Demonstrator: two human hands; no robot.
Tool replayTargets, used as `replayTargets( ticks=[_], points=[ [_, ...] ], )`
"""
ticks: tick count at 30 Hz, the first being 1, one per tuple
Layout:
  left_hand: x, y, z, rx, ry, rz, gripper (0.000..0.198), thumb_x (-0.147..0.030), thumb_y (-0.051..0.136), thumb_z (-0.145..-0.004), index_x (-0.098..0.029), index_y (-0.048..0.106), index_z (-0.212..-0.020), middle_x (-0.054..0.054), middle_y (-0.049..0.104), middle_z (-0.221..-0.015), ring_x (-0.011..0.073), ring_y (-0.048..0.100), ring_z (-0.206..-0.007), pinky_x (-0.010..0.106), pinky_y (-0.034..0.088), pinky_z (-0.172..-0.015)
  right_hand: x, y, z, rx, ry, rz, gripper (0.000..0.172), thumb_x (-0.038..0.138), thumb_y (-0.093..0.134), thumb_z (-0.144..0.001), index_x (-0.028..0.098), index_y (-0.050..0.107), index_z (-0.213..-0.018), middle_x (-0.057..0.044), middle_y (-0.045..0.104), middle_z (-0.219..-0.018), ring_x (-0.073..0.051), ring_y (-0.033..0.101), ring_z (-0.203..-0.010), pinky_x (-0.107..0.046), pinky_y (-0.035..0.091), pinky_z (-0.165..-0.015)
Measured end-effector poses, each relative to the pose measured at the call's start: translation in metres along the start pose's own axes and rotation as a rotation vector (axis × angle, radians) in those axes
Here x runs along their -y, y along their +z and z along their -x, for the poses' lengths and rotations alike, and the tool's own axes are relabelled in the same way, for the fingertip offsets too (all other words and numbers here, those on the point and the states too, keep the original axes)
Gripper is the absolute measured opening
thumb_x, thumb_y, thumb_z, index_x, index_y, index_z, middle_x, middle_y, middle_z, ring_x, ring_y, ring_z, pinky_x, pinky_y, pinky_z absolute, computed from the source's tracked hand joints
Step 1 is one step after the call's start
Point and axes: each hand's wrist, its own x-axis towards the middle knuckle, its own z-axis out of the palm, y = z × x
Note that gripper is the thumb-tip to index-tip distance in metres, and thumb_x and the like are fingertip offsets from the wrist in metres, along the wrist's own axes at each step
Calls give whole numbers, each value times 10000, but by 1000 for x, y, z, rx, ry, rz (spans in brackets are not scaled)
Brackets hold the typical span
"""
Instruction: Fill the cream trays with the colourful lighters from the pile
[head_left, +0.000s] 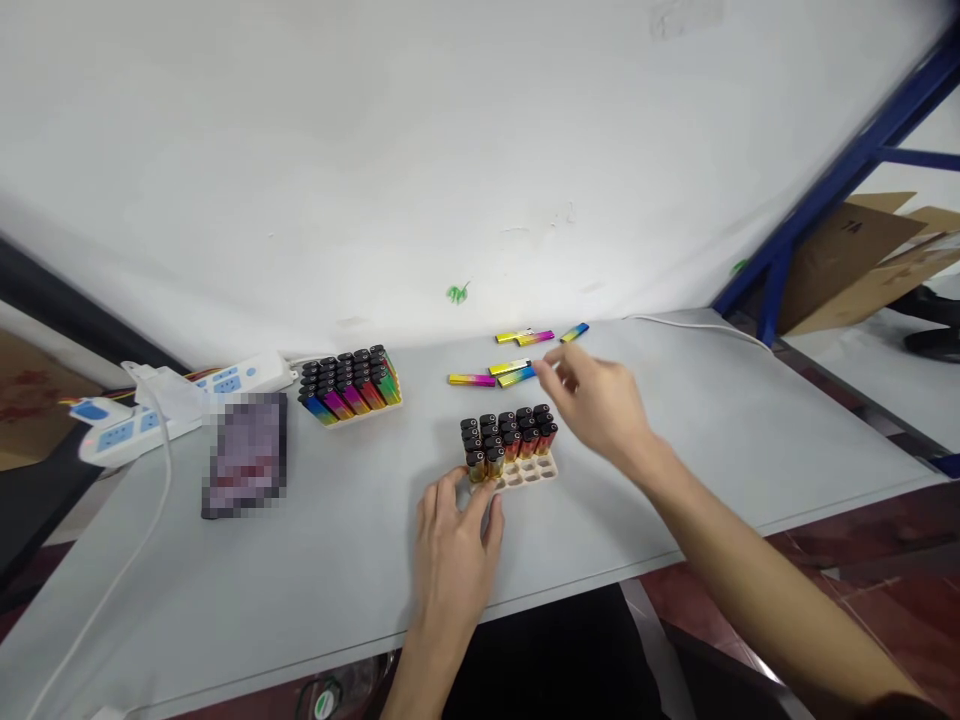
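Note:
A pale tray (541, 469) with rows of round holes stands before me, most holes filled by upright black-topped lighters (511, 440). Some front holes at its right are bare. My left hand (456, 530) grips the tray's near left corner, fingers at its left side and front, beside two gold lighters. Beyond the tray, my right hand (600, 400) has curled fingers, thumb and forefinger close together at the right end of a blue and yellow flat strip (515, 376). Slight blur hides whether anything is between those fingertips. Close by lie a yellow strip (509, 366) and a pink-yellow strip (472, 380).
A second tray (365, 415) packed with multicoloured lighters (351, 385) stands to the left. Farther left are a pixelated packet (246, 455), power strips (127, 432) and a white cable (161, 480). More strips (535, 338) lie near the wall. A blue frame (772, 290) stands right.

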Motion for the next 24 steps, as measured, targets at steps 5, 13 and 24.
replayTargets(
  ticks=[5,13,24],
  points=[
    [0,1,0,5,-7,-22,224,-230,578,-916,-251,711,-1096,114,561,-1153,268,549,-1013,435,511,-858,-51,32,-71,346,-115,49,284,307,449,-976,170,670,-1089,-138,672,-1074,-250,596,-958,-351,435,-836],
    [1,3,0,4,13,-73,215,-224,581,-914,-239,713,-1082,116,567,-1112,260,569,-988,434,499,-869,-91,70,-96,540,-106,84,199,266,580,-893,152,700,-1004,-179,623,-1133,-319,528,-1122,-434,413,-954],
    [2,2,-1,17,-32,8,211,-226,564,-927,-256,709,-1078,95,558,-1114,256,560,-1027,451,499,-895,-105,55,-60,55,301,-1029,389,561,673,-794,203,556,-893,-43,691,-902,-161,662,-817,-337,551,-771]
  ],
)
